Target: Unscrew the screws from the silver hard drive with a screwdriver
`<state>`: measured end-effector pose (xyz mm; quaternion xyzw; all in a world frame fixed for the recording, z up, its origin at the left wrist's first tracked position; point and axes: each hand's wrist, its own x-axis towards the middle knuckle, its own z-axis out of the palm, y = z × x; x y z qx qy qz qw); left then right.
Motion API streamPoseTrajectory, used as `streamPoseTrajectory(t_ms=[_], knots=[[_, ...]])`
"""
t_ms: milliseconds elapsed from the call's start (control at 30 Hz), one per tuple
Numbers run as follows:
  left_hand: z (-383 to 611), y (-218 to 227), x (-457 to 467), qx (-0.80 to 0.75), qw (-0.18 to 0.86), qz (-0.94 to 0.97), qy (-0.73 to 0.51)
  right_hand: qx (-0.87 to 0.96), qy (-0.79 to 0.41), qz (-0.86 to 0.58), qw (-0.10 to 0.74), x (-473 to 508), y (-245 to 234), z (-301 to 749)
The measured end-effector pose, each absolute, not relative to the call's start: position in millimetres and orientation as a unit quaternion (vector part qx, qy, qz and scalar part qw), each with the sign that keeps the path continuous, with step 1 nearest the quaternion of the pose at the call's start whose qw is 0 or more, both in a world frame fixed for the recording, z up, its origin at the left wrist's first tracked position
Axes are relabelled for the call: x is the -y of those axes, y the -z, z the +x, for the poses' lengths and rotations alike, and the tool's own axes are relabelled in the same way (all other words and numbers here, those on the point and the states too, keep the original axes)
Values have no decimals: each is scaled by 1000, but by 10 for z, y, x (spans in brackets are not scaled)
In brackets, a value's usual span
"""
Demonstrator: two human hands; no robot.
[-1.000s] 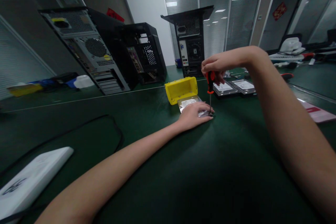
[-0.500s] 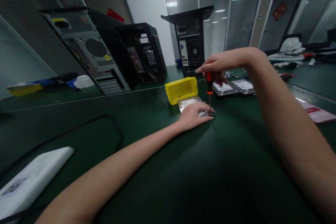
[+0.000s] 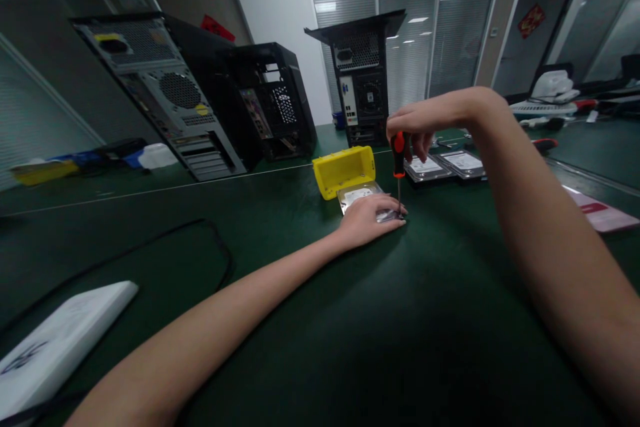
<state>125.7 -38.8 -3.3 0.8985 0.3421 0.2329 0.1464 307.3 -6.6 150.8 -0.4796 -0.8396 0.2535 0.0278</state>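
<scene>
My left hand lies over a silver hard drive on the green table, its thumb and fingers gripping the near right end. My palm and fingers hide much of the drive. Above it, my right hand bends down with its fingers closed around the top of a red-and-black screwdriver. The screwdriver stands upright, its tip at the drive's right corner beside my left fingertips. What lies under the tip is too small to make out. Touching the drive's far side is a yellow bin with small bits inside.
Two more hard drives lie to the right of the screwdriver. Behind stand several black computer cases, one of them straight ahead. A white box and a black cable are at left, a pink-and-white packet at right.
My right index finger, stretched out to the left before, is now drawn in at the top of the screwdriver handle. My left hand and the hard drive stay in place.
</scene>
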Motion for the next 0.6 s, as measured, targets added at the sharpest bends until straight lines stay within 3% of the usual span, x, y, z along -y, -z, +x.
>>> streamPoseTrajectory(t_ms=[600], knots=[[1272, -3, 369, -347, 136, 902, -215, 894, -208, -393, 44, 101, -1573, 3036]])
